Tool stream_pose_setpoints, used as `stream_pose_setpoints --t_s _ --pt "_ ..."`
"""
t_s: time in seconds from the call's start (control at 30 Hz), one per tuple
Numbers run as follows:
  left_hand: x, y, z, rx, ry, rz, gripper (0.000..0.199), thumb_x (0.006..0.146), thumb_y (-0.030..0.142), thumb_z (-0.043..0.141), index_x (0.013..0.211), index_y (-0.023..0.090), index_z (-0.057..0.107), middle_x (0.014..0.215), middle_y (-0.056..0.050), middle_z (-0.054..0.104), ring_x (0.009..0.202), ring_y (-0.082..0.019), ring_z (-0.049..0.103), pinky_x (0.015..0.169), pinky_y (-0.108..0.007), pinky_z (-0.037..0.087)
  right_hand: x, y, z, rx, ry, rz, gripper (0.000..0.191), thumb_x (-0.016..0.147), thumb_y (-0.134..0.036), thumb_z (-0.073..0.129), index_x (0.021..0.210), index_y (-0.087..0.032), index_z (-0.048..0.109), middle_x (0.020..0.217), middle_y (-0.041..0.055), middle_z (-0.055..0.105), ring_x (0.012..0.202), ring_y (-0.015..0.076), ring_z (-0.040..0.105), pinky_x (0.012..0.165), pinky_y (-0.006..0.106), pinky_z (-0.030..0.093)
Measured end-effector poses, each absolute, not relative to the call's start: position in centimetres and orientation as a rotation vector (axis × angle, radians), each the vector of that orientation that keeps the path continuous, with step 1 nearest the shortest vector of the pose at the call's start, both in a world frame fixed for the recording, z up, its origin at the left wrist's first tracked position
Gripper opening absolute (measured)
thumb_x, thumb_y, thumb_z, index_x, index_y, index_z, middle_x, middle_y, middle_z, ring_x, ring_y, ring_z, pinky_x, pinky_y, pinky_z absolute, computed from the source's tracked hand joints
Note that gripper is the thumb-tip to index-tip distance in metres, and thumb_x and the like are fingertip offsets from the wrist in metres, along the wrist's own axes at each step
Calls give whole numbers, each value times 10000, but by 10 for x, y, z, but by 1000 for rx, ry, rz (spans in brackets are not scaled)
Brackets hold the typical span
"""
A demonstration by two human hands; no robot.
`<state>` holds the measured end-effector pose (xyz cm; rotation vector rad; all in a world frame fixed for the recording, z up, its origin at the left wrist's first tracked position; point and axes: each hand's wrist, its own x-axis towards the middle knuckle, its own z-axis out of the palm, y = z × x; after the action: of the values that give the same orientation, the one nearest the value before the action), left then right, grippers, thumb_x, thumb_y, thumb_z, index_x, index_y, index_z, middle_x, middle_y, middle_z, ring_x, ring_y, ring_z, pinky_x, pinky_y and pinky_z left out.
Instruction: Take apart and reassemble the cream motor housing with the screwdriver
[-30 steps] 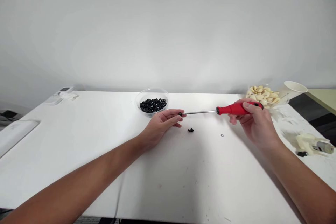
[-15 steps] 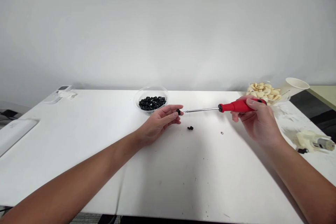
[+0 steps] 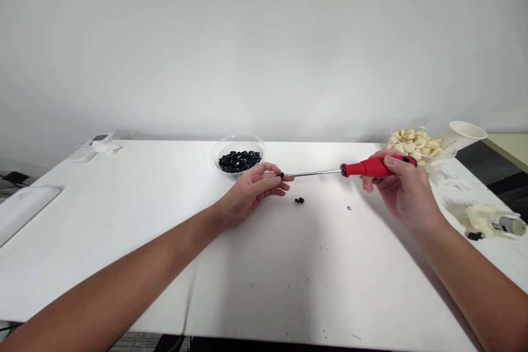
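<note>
Between the fingertips of my left hand is a small black piece. My right hand is wrapped round the handle of a red screwdriver, which lies level and points left. Its metal shaft reaches my left fingertips, and the tip is at the black piece. Below the fingertips, small black parts lie on the white table. A tiny silver bit rests on the table below the screwdriver handle. Behind my left hand stands a clear bowl holding many black pieces.
At the back right are a clear container of cream-coloured pieces and a tilted white cup. A cream part with a motor lies at the right. A white remote and a white device are at the left.
The screwdriver and my right hand have shifted slightly left, bringing the tip to the black piece. The fingers of my left hand have changed their pose around that piece.
</note>
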<state>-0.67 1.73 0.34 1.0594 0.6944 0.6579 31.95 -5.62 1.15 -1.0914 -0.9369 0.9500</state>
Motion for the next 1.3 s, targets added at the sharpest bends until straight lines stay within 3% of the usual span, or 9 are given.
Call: stream_pose_setpoints --t_s 0.13,1.3 --pt "-7 17 0 1074 710 668 378 1001 377 754 1341 226 685 1318 -110 766 1120 -215 733 1109 -437 510 318 -56 11 -1077 -945 952 117 922 -346 735 926 -234 769 667 33 709 568 200 640 556 328 509" --pt "-4 12 3 1162 728 688 296 991 385 763 1193 178 704 1182 -130 795 1047 -233 741 972 -430 572 317 -57 9 -1070 -989 962 163 934 -365 768 971 -208 749 761 49 747 603 205 690 562 327 517"
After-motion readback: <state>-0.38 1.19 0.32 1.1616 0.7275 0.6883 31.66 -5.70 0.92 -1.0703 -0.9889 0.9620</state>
